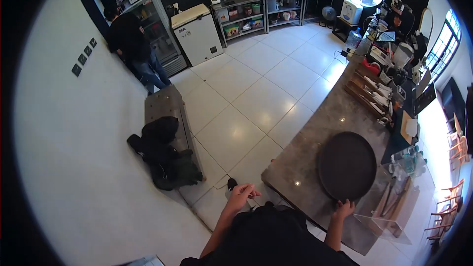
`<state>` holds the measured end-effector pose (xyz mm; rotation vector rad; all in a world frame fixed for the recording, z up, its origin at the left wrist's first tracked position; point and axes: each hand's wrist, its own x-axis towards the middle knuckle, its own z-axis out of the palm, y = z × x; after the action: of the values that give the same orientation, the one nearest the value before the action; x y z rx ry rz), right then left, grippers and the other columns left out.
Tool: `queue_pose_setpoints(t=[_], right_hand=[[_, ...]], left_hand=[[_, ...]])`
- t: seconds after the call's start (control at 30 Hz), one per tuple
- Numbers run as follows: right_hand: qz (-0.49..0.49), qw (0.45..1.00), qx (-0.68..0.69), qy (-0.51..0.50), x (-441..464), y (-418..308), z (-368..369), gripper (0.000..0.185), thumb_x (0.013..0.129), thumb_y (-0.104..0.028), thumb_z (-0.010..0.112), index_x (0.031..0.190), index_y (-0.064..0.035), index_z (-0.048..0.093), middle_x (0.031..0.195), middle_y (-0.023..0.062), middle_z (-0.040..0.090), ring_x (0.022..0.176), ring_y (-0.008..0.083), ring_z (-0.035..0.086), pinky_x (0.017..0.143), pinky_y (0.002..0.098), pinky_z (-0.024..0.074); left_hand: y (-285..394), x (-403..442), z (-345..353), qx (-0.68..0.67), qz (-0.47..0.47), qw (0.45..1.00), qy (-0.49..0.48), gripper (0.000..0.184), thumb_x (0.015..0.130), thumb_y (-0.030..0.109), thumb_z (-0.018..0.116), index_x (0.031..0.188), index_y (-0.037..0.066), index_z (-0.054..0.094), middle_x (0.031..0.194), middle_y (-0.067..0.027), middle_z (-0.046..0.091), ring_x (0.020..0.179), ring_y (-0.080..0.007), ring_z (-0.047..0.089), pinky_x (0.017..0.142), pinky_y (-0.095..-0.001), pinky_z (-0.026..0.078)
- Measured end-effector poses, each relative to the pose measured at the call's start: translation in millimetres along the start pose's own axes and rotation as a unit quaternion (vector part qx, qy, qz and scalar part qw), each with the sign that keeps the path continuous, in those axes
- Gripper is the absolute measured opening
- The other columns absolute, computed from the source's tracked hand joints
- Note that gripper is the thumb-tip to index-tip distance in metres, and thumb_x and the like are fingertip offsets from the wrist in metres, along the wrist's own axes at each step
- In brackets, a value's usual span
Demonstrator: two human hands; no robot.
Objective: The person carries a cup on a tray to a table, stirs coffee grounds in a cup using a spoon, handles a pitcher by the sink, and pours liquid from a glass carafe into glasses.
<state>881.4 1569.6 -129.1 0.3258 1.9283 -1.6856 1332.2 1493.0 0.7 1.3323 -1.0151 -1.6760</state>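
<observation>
A large round dark tray [347, 166] lies flat on the grey stone-look counter [300, 160]. My right hand [343, 209] is at the tray's near rim, its fingers closed on the edge; the fingertips are partly hard to make out. Off the counter's left corner, above the floor, my left hand [241, 197] is half curled, thumb and fingers drawn together with nothing visible in them.
Clear acrylic box [387, 212] and glasses [410, 160] stand right of the tray; a wooden cutlery holder [369, 91] is further back. Dark clothing [167, 160] lies on a bench [165, 103] at left. A person [130, 39] stands by a glass-door fridge [162, 34].
</observation>
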Motion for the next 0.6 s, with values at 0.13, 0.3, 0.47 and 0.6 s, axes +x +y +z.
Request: queue_pose_setpoints(t=[0.13, 0.3, 0.47, 0.6], right_hand=[[-0.138, 0.975, 0.026, 0.173, -15.3, 23.0, 26.9, 0.058, 0.095, -0.011, 0.065, 0.149, -0.0066, 0.044, 0.129, 0.0153, 0.059, 0.104, 0.0284, 0.065, 0.074, 0.0388, 0.0551], [-0.262, 0.865, -0.224, 0.364, -29.2, 56.8, 99.3, 0.075, 0.087, -0.017, 0.072, 0.154, -0.0082, 0.039, 0.149, 0.02, 0.049, 0.135, 0.037, 0.052, 0.106, 0.0528, 0.0463], [-0.18, 0.84, -0.308, 0.408, -103.9, 70.0, 218.4, 0.087, 0.084, -0.023, 0.077, 0.159, -0.0131, 0.034, 0.164, 0.0205, 0.037, 0.153, 0.038, 0.035, 0.119, 0.0669, 0.0292], [-0.264, 0.851, -0.36, 0.278, -172.2, 74.5, 286.2, 0.085, 0.092, -0.016, 0.073, 0.163, -0.014, 0.028, 0.17, 0.0208, 0.025, 0.158, 0.0366, 0.025, 0.12, 0.0646, 0.0295]], left_hand=[[18.7, 49.7, -54.5, -0.005, -0.042, 0.999, -0.019, 0.037, 0.11, 0.031, 0.055, 0.087, 0.003, 0.066, 0.091, -0.0075, 0.074, 0.095, -0.0181, 0.074, 0.081, -0.0308, 0.053], [59.1, 94.7, -151.0, 0.046, -0.06, 0.996, -0.038, 0.031, 0.11, 0.029, 0.054, 0.106, 0.003, 0.071, 0.103, -0.0082, 0.078, 0.098, -0.0166, 0.072, 0.086, -0.0322, 0.055], [111.8, 158.0, -235.4, 0.096, -0.031, 0.995, 0.013, 0.028, 0.108, 0.026, 0.055, 0.105, 0.003, 0.07, 0.103, -0.0083, 0.077, 0.099, -0.0171, 0.072, 0.086, -0.033, 0.054], [154.4, 216.9, -244.8, 0.047, 0.002, 0.998, 0.033, 0.025, 0.108, 0.024, 0.055, 0.099, 0.004, 0.068, 0.101, -0.0082, 0.077, 0.096, -0.0166, 0.072, 0.086, -0.0335, 0.054]])
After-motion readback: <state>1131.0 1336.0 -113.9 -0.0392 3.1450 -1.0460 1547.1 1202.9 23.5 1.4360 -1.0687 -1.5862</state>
